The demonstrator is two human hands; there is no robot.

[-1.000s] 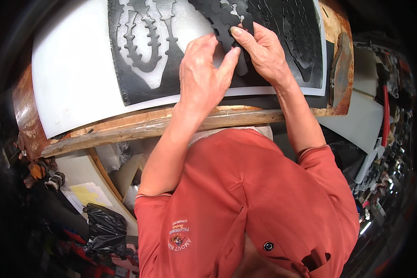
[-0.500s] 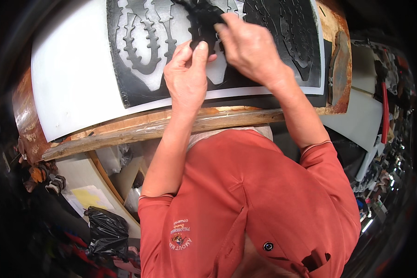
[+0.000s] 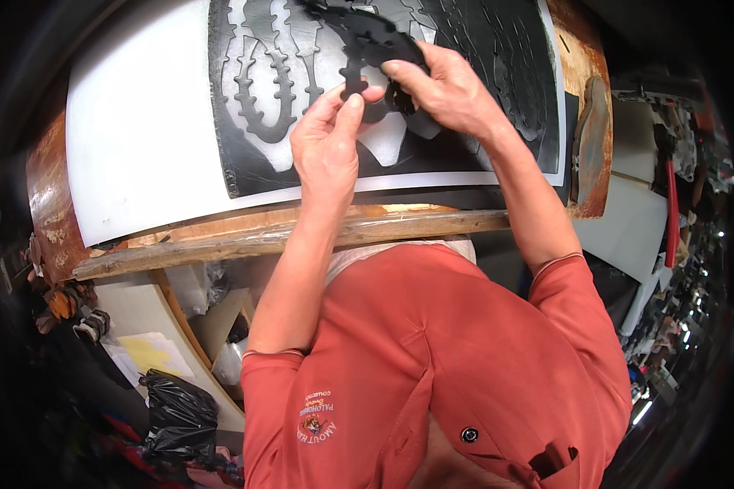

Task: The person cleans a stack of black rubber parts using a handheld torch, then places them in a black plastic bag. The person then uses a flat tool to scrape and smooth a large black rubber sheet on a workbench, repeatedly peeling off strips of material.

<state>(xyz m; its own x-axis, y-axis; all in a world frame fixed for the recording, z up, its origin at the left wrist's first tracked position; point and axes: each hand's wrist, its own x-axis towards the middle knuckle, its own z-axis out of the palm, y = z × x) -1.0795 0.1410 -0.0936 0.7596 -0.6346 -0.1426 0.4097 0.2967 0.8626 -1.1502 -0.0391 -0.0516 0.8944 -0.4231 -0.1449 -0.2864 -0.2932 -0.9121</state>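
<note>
Several black leather-like cut pieces [image 3: 375, 41] with notched, scalloped edges are bunched between my hands at the top of the view. My left hand [image 3: 326, 143] pinches the lower tip of one notched strip between thumb and fingers. Closed on the right side of the bunch is my right hand [image 3: 448, 94], its thumb lying on top. Below the hands lies a black sheet [image 3: 257, 178] with strap-shaped cut-outs, pale gaps showing where material is gone. Some notched outlines still sit in it at left and right. My hands hide part of its middle.
Under the black sheet, a large white sheet [image 3: 139, 122] spreads to the left. A worn wooden edge [image 3: 245, 247] runs along the table front. At right lies a long greyish slab [image 3: 591, 138]. A black plastic bag [image 3: 179, 411] is below left, and a red bar [image 3: 672, 204] far right.
My right hand has moved down and to the right, spreading the black pieces wider. The left hand keeps its pinch. The view has shifted slightly.
</note>
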